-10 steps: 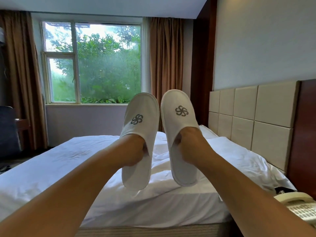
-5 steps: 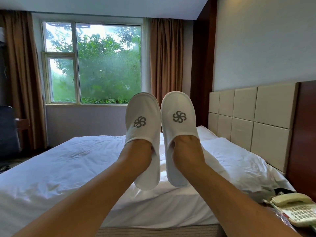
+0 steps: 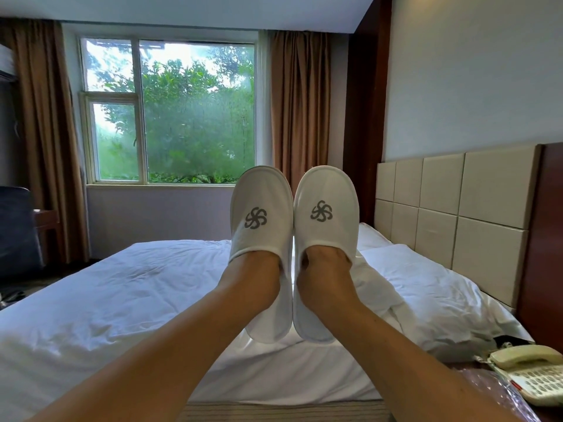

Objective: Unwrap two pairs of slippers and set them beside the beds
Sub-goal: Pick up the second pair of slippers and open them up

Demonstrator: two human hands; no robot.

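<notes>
Above the bed (image 3: 137, 293), each hand wore a white slipper: left hand (image 3: 256, 278) inside left slipper (image 3: 259, 214), right hand (image 3: 323, 278) inside right slipper (image 3: 326, 208), edges touching; grip unclear.

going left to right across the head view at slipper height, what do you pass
left curtain → window → left slipper, on the left hand → right slipper, on the right hand → headboard
</notes>
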